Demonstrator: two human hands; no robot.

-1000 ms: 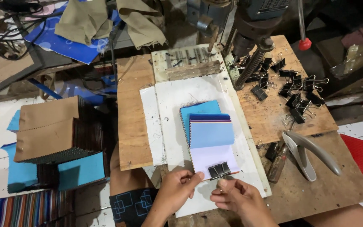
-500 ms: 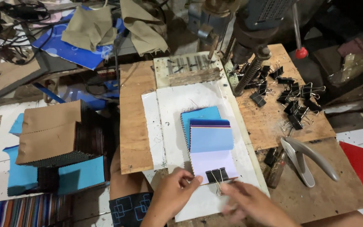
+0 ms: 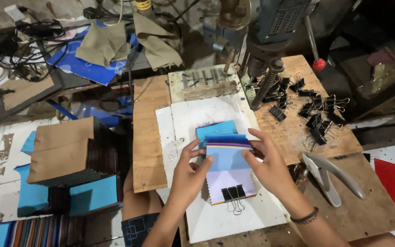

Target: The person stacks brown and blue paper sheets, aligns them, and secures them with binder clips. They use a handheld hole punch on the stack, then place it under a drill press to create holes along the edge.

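Because your left hand (image 3: pixel 190 170) and right hand (image 3: pixel 266 161) press in from opposite sides, the stack of fabric swatches (image 3: pixel 228 164) sits squared between them, its edges kept in line. Your left fingers curl against the stack's left edge with the thumb on top; your right fingers spread along the upper right edge, thumb on the blue top swatch. Neither hand is closed into a fist: both hold the stack lightly by its sides.

The stack lies on the white board (image 3: pixel 216 116) directly in front of you, and two black binder clips (image 3: pixel 233 193) already clamp its near edge, their wire handles pointing towards you, so that end cannot fan out while you align the far end.

Beyond the stack, the drill press (image 3: pixel 264 50) stands over the wooden table (image 3: pixel 289 132), with a heap of spare binder clips (image 3: pixel 309 112) within reach of your right hand. A grey metal hand tool (image 3: pixel 332 176) lies to the right. On the left, piles of swatch bundles under brown card (image 3: pixel 67 151) stand clear of the work area.
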